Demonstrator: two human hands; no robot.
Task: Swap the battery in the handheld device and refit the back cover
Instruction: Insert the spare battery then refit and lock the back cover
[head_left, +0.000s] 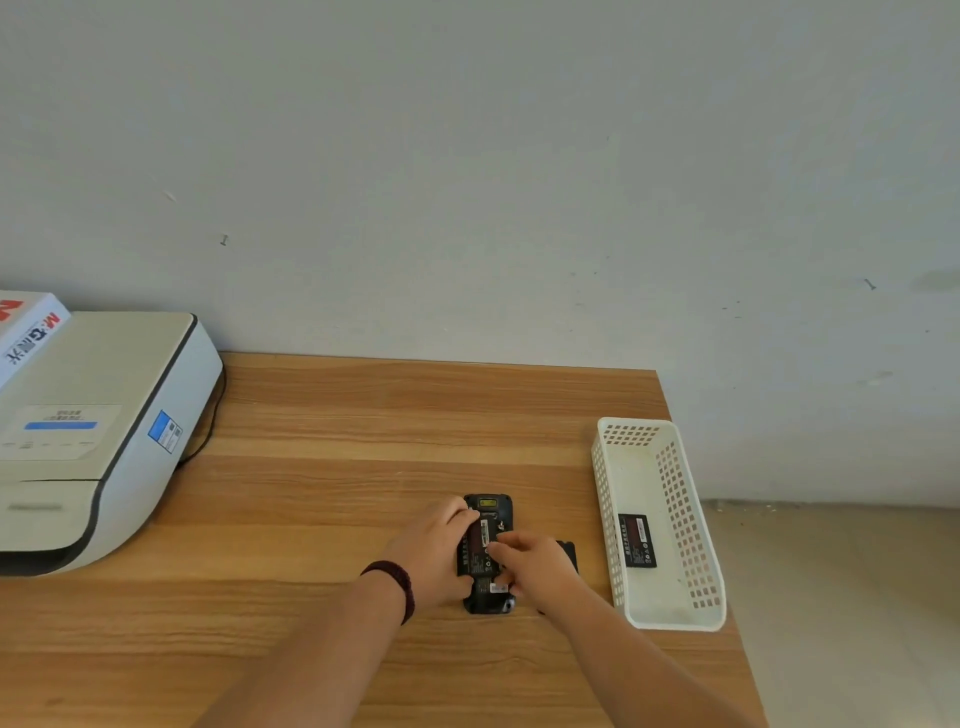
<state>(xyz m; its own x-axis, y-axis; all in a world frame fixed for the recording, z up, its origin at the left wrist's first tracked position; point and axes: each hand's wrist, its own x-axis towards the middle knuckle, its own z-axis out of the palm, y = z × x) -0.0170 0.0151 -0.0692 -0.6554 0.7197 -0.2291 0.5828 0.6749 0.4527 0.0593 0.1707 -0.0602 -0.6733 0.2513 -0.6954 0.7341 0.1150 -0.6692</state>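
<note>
A black handheld device (487, 505) lies face down on the wooden table (332, 426), its back cover off. A black battery with a red label (479, 540) sits in its open bay. My left hand (434, 556) grips the device's left side. My right hand (540, 564) rests on the right side, fingertips pressing on the battery. The black back cover (569, 552) lies flat just right of the device, mostly hidden by my right hand. A second black battery (638, 540) lies in the white basket (602, 483).
A white printer (104, 431) fills the table's left side, with a cable behind it and a white box (26, 327) on top. The basket stands near the table's right edge. A grey wall runs along the back edge.
</note>
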